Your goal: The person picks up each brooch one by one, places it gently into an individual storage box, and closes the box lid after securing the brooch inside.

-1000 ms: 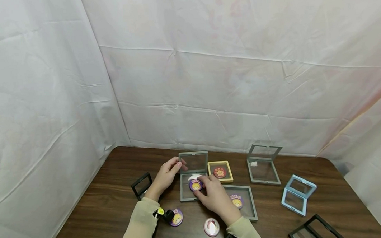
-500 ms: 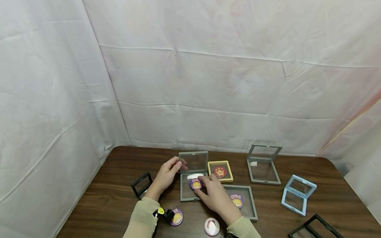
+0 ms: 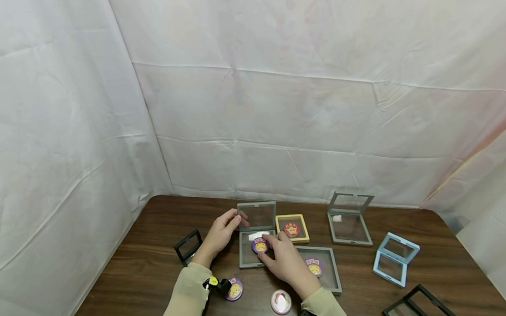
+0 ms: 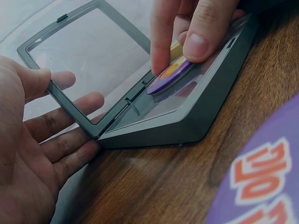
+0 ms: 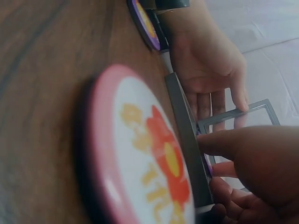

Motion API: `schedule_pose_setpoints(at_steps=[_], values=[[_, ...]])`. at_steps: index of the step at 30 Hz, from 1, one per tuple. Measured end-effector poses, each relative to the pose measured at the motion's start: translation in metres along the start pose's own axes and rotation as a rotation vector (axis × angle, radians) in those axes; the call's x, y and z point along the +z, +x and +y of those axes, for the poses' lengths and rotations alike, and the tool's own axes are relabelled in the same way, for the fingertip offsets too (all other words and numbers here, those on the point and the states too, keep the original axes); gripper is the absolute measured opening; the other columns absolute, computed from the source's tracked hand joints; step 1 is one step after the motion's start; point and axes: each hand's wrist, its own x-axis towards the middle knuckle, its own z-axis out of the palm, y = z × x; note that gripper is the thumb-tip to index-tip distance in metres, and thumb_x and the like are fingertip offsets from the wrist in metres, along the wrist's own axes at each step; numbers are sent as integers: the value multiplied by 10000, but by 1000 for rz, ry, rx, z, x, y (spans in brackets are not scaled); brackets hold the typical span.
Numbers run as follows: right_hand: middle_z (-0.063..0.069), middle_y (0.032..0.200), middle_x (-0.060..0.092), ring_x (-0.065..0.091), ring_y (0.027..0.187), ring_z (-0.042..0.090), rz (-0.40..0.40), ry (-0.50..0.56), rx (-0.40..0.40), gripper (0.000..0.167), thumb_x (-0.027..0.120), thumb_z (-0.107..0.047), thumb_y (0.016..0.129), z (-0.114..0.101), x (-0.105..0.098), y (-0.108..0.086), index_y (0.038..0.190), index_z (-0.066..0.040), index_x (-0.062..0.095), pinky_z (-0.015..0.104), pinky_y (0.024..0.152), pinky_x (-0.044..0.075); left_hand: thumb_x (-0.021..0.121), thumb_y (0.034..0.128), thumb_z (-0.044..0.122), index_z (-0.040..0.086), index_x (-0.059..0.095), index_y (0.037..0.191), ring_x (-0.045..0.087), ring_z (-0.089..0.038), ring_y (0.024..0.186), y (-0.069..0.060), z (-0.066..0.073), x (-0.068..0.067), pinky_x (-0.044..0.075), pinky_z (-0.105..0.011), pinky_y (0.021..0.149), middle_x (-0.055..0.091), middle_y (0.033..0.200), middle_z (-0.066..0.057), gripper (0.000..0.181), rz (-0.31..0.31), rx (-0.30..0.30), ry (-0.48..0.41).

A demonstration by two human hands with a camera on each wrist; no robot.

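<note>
A grey case [image 3: 247, 259] stands unfolded on the table, its clear lid [image 4: 93, 51] tilted up. My left hand [image 3: 217, 235] pinches the left edge of that lid between thumb and fingers. Inside the lower half lies a round purple badge [image 3: 260, 245] with a yellow animal face. My right hand [image 3: 286, 260] holds this badge between thumb and fingertips, as the left wrist view also shows at the badge's rim [image 4: 163, 85]. A shiny white patch shows behind the badge on the case's clear film.
Around are a yellow case [image 3: 304, 221] with a red badge, a grey case [image 3: 335, 273] with a purple badge, another grey case [image 3: 352, 242], a blue case [image 3: 389, 278], black cases [image 3: 179, 251] [image 3: 434, 301], a purple badge [image 3: 235, 289] and a pink-rimmed badge [image 3: 281, 302].
The purple badge in my right hand has shifted very slightly right and then back left inside the case. My left hand has stayed at the lid.
</note>
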Motion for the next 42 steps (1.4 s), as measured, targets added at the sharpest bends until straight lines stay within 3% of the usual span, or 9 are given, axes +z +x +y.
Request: schedule_pose_setpoints(at_steps=[7,13,16,20,27,31,35,42], values=[[58,1010,606,570,816,110,0,70,1,520,852,-176,954,4,-9,6,1386,53,674,293,713,531,501,1187,251,60,708,1268,670,-351,1229,-1,-1,0,509,-481,1019,795,1149,-114,294,6,-1,17],[52,972,616,613,823,166,84,136,23,387,832,-102,964,10,-28,10,1301,40,706,292,717,526,510,1184,259,69,711,1279,677,-341,1220,-1,-3,-1,535,-502,1012,796,1155,-109,292,2,5,11],[96,1024,650,669,877,224,156,160,52,365,820,-68,966,14,-36,11,1296,39,706,324,760,587,514,1183,252,77,714,1281,687,-337,1213,-1,-4,-2,546,-485,1007,796,1159,-104,283,-3,17,12],[177,1189,683,722,987,316,215,218,66,442,778,-40,993,17,-46,11,1410,37,653,346,793,631,531,1177,231,88,716,1299,705,-320,1206,-2,-5,-3,552,-451,1021,795,1172,-93,264,-14,29,1],[189,1431,647,723,1149,328,177,258,29,571,697,-62,1071,17,-53,11,1610,-37,509,326,794,607,544,1165,159,50,713,1305,703,-378,1234,-1,-7,-4,542,-336,1063,781,1227,-148,244,-55,124,-15],[177,1443,646,717,1165,303,159,271,17,546,674,-77,1088,18,-53,11,1613,-68,523,329,822,609,547,1154,110,-15,698,1288,685,-438,1259,-1,-8,-4,519,-286,1079,761,1270,-216,237,-85,171,-34],[158,1428,665,716,1153,276,152,292,16,458,663,-105,1102,18,-53,11,1552,-57,591,317,820,608,563,1147,111,-67,688,1264,674,-433,1260,-1,-9,-5,515,-281,1072,742,1288,-248,247,-96,165,-44],[88,1291,745,727,1152,272,149,284,42,322,657,-167,1116,17,-53,13,1417,-59,689,364,869,623,618,1116,122,-27,739,1200,656,-182,994,-3,-10,-8,528,-288,879,732,1121,-242,209,-75,160,14]])
